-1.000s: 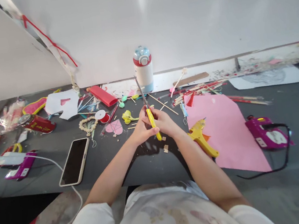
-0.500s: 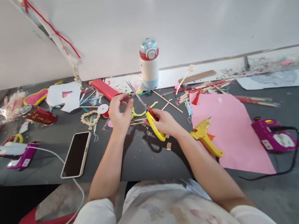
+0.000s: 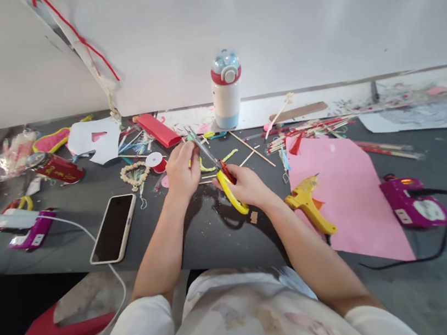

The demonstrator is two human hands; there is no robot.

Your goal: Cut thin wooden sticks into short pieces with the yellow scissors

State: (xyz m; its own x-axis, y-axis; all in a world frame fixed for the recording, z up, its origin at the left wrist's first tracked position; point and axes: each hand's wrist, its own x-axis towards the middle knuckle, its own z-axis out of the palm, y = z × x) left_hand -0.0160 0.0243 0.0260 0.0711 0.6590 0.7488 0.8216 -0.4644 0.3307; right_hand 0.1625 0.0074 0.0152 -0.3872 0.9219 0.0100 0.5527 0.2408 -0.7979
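Note:
A pair of scissors (image 3: 231,189) with yellow and red handles is gripped in my right hand (image 3: 246,185), its blades slanting up and left. The blade tips reach beside the fingertips of my left hand (image 3: 183,172). That hand is closed, thumb against curled fingers; what it pinches, if anything, is too small to make out. Behind the blades lies a yellow-green fuzzy strand (image 3: 228,156). A small piece of wood (image 3: 254,217) rests on the dark table below the scissors. Left of my left hand are a spool of red ribbon (image 3: 158,163) and a beaded heart (image 3: 135,175).
A water bottle (image 3: 228,92) stands at the back. A yellow glue gun (image 3: 311,208) lies on pink paper (image 3: 351,188) at right, near a purple power strip (image 3: 414,204). At left are a phone (image 3: 113,229) and a red can (image 3: 56,167). Thin sticks (image 3: 255,149) lie behind.
My left hand's fingers have closed together, having been more spread before. The scissor blades are now nearer its fingertips. My right hand keeps hold of the scissors.

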